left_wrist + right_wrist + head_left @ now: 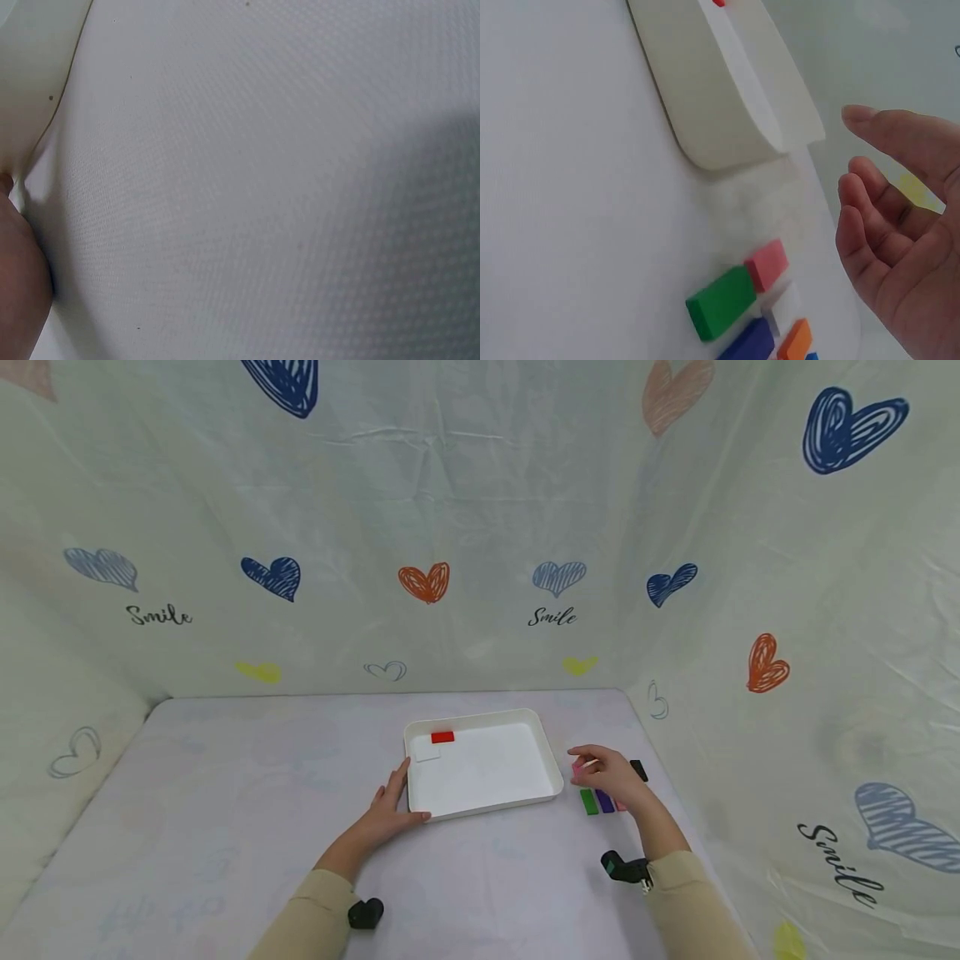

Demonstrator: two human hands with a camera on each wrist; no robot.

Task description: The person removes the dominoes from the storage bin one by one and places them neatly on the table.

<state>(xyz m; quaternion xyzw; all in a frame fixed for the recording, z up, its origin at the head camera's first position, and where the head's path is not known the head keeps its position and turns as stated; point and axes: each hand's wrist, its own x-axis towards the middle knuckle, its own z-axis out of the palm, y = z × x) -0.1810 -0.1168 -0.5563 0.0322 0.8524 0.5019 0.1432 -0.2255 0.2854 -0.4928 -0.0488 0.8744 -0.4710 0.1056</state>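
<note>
A white shallow tray (487, 768) lies on the table, with a red block (442, 737) and a white block (428, 756) near its far left corner. My left hand (386, 810) rests at the tray's near left corner, fingers extended along the left side and thumb at the front rim. Over the small blocks to the right of the tray hovers my right hand (607, 774), fingers loosely bent and nothing between them. Below it in the right wrist view lie a green block (721, 304), a pink one (767, 265), a dark blue one (746, 343), a white one (784, 309) and an orange one (795, 341).
A black block (639, 770) lies beyond the right hand, near the table's right edge. White table cloth (225, 793) spreads to the left of the tray. Curtains printed with hearts (423, 583) hang behind and at both sides.
</note>
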